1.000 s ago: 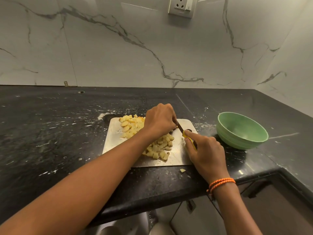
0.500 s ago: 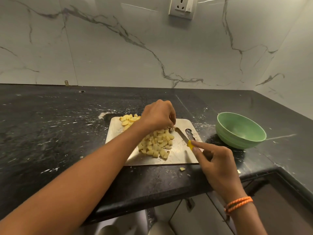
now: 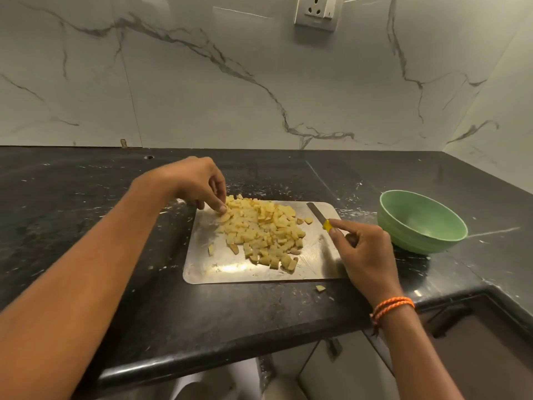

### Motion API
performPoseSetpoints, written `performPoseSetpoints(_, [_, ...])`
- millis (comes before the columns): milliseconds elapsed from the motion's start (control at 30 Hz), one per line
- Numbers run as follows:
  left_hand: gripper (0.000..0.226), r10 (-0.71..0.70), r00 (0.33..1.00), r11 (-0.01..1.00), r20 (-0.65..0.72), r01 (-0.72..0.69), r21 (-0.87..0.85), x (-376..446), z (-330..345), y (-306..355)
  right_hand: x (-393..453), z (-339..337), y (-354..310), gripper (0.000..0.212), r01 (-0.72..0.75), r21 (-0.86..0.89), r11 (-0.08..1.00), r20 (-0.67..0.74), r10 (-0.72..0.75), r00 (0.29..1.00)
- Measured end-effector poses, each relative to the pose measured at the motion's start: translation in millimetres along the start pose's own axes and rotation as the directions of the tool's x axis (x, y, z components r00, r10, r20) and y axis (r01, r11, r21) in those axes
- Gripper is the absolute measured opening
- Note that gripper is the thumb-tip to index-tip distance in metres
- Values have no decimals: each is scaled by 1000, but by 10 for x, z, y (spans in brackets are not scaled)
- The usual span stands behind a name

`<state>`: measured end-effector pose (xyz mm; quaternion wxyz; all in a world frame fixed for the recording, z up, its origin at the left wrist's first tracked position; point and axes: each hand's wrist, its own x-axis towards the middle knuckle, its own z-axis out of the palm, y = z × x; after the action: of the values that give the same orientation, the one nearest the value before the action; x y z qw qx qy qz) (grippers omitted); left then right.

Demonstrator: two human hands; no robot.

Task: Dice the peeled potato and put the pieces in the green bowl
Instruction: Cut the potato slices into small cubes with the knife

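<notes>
A heap of yellow diced potato pieces [image 3: 261, 229] lies on a steel cutting board [image 3: 213, 268]. My left hand [image 3: 202, 184] hovers over the board's far left corner, its fingertips pinching a potato slice [image 3: 223, 217] at the heap's edge. My right hand [image 3: 364, 249] grips a knife [image 3: 318, 213] with a yellow handle; the blade lies flat on the board's far right corner, pointing away from me. The green bowl [image 3: 398, 226] stands on the counter to the right of the board and looks empty.
The black counter [image 3: 86, 226] is speckled with white scraps. One stray potato bit [image 3: 320, 288] lies on the counter just in front of the board. A marble wall with a socket [image 3: 315, 11] rises behind. The counter's front edge runs below my arms.
My left hand moved from the middle of the heap to the board's far left corner. The potato heap is spread out and uncovered. My right hand lowered the knife toward the board's right edge.
</notes>
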<state>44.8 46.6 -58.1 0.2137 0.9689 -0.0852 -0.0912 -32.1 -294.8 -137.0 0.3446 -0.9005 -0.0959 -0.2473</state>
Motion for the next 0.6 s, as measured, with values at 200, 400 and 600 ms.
performPoseSetpoints(200, [30,1,1000,991,-20,2,130,62,164,115,-39,-26,-5,25,-10,1,1000,-10,10,1000])
performPoseSetpoints(400, [21,-27,993,991,-111,41,130,73,140,75,-41,-17,8,24,-20,1,1000,-10,20,1000])
performPoseSetpoints(600, [25,-20,988,987,-155,44,152,102,175,73,-47,-12,13,25,-3,-5,1000,-6,3,1000])
